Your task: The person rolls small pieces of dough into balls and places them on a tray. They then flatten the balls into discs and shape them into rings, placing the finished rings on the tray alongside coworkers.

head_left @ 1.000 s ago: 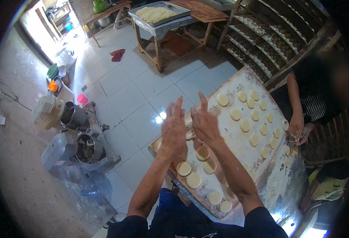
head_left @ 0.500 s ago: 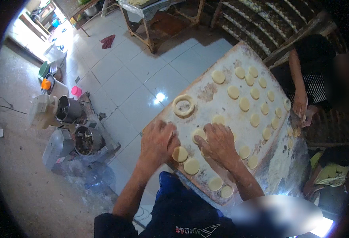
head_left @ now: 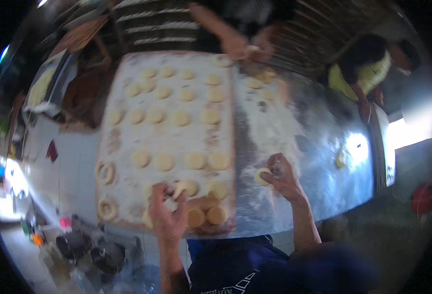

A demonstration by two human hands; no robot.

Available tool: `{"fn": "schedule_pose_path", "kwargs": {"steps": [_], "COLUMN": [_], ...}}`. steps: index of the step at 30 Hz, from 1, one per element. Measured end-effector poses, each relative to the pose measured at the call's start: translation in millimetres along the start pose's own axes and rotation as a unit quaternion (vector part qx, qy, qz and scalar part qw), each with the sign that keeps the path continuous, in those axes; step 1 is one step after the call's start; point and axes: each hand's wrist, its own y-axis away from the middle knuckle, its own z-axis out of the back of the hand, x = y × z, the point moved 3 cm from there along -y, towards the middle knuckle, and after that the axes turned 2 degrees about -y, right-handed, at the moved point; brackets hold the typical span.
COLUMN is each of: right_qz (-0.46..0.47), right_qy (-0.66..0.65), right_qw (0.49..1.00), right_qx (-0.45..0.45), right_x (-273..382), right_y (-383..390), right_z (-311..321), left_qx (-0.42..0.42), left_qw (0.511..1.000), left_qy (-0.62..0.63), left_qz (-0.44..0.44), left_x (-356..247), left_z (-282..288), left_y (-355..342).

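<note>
My left hand [head_left: 168, 215] is over the near part of the floured board [head_left: 123, 188], thumb and fingers apart. A pale round dough disc [head_left: 188, 187] lies by its thumb; motion blur hides whether they touch. My right hand [head_left: 285, 180] is above the metal tabletop to the right, pinching another dough disc [head_left: 261, 176] between thumb and fingers. Two dough rings, one farther away [head_left: 106, 172] and one nearer [head_left: 108, 209], rest along the board's left edge. Several flat discs lie in loose rows across the board.
Flour [head_left: 270, 117] streaks the metal table [head_left: 319, 171]. Across the board, a co-worker's hands [head_left: 245, 46] work close together. Another person in yellow and black [head_left: 365, 73] is at the far right. Mixing bowls [head_left: 107, 257] stand on the floor at lower left.
The view has swung right. My right hand has moved off the board to above the metal table and now holds a disc. A second dough ring shows on the board's left edge.
</note>
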Motion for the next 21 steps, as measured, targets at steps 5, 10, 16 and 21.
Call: {"fn": "schedule_pose_path", "kwargs": {"steps": [5,10,16,21], "right_qz": [-0.058,-0.08,0.059,0.029], "right_qy": [0.069,0.073,-0.221,-0.446], "right_qw": [0.991,0.975,0.972,0.882], "right_qx": [-0.103,-0.192,0.061,0.151], "right_x": [-74.9,-99.1,-89.2,-80.4], "right_y": [52.6,52.6,43.6,56.4], "right_z": [113.2,145.5,131.7,125.3], "left_qx": [0.296,0.212,0.249,0.188], "left_qw": [0.941,0.971,0.951,0.935], "left_qy": [0.054,-0.021,0.182,0.297], "left_qz": [-0.154,-0.108,-0.006,0.054], "left_x": [-93.2,-119.7,-143.9,-163.2], "left_z": [-190.5,-257.1,-254.8,-237.8], "left_y": [-27.4,-9.5,48.0,76.9]}}
